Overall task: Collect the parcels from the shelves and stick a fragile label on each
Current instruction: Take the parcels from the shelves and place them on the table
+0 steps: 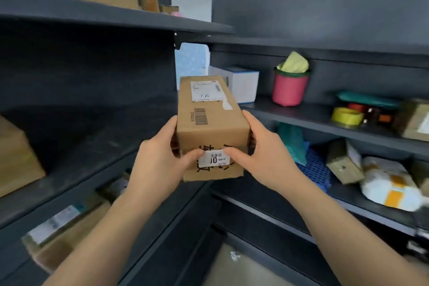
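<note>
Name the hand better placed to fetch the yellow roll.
Right hand, probably: it and the left hand both grip the box, but the yellow roll sits on the right-side shelf.

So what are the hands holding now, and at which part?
Both hold one long cardboard box at its near end: the left hand on its left side, the right hand on its right side, both thumbs beside the small white sticker.

Even, soft indoor light, no glare. Dark shelves [92,18] swallow detail — your wide lens bows them toward frame edges. Centre box [209,123] sharp; white bag [390,188] at right and cartons [60,234] at lower left smeared by blur.
</note>
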The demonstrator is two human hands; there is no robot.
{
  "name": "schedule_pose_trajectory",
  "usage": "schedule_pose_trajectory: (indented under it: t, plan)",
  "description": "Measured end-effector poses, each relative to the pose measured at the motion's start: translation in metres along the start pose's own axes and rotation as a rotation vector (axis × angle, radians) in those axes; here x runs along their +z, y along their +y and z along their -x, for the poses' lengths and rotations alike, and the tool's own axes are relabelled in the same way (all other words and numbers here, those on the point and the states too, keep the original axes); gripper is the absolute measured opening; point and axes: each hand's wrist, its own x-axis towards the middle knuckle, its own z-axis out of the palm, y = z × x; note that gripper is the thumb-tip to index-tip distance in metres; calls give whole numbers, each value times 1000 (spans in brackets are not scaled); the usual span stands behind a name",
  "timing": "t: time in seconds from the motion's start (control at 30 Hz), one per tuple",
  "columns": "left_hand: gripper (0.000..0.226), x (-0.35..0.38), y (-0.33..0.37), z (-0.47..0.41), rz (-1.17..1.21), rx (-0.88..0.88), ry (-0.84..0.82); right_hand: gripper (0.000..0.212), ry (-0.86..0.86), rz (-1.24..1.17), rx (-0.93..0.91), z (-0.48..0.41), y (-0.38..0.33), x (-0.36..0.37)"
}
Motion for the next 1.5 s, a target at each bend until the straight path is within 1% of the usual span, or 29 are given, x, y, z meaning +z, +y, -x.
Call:
schedule_pose_trajectory:
  t: [0.1, 0.17, 0.2, 0.27, 0.3, 0.33, 0.43, 0.53, 0.63, 0.8, 1.03, 1.13, 1.5]
  plan:
    - [56, 40, 28, 6, 57, 60, -92, 89, 83, 47, 111, 41, 23, -39]
    - [60, 69, 51, 12, 92, 115, -155, 90, 134, 85, 168, 70, 38, -66]
    - [65, 84, 63, 16, 108, 137, -185, 89, 157, 108, 194, 85, 46, -81]
    - [83, 116, 90, 27, 167, 148, -240, 87, 204, 152, 246, 115, 60, -111]
    - [89, 131, 105, 33, 196, 152, -275, 87, 226, 170, 275, 130, 67, -127]
    - [90, 146, 119, 39, 218, 165, -316, 87, 245, 188, 307, 146, 74, -143]
    - [78, 194, 166, 61, 247, 240, -417, 88, 282, 244, 401, 198, 93, -192]
    - [84, 241, 217, 89, 288, 262, -497, 89, 338, 292, 502, 254, 110, -242]
    - [84, 286, 268, 123, 357, 344, -581, 89, 401, 341, 591, 310, 125, -286]
    - [90, 353, 342, 178, 471, 404, -753, 90, 504, 422, 761, 398, 144, -342]
    - [91, 423, 444, 253, 559, 539, -977, 86, 688, 503, 986, 506, 149, -402]
    - [91, 449, 486, 286, 618, 601, -1098, 86, 781, 533, 1081, 547, 152, -423]
    - [83, 536, 614, 373, 705, 839, -1400, 85, 983, 598, 1431, 654, 175, -492]
